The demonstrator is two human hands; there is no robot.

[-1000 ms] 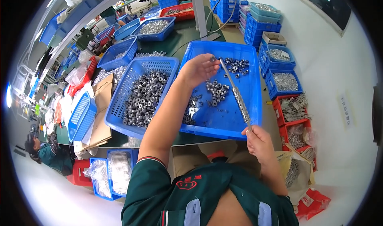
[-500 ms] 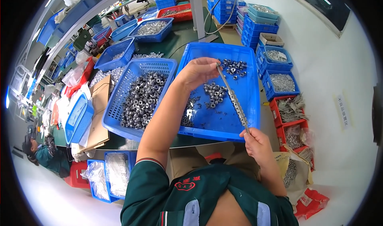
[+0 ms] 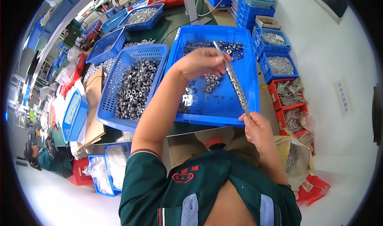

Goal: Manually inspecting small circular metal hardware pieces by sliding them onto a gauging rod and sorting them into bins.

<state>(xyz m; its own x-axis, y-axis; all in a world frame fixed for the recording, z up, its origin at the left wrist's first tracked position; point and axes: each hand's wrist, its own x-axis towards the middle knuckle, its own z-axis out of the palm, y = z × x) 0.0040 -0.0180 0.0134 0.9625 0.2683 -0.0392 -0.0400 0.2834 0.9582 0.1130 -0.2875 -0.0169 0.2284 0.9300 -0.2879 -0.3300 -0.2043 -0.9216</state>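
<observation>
At the far left, low in the view, another person in a dark green top (image 3: 50,156) bends over near a red crate. Just right of that lies a flat piece of brown cardboard (image 3: 93,106), and beside it stands a blue perforated plastic basket (image 3: 119,72) filled with small grey metal nuts (image 3: 135,86).

Next to the basket sits a shallow blue plastic tray (image 3: 247,72), with more loose metal nuts (image 3: 207,82) scattered over its floor and heaped toward its far edge. The left hand (image 3: 197,62) hovers above this tray, its fingers curled closed around the upper part of a long thin metal rod (image 3: 233,80). The rod runs diagonally from that hand down and to the right, tilted above the tray, and a row of threaded-on nuts (image 3: 239,96) covers its lower stretch.

The right hand (image 3: 258,128) is at the tray's near edge, its fingers pinched shut on the rod's lower end, just below the stacked nuts.

Farther right, on the floor, small blue bins (image 3: 279,64) hold grey metal parts, and red bins (image 3: 291,92) hold thin metal pieces.
</observation>
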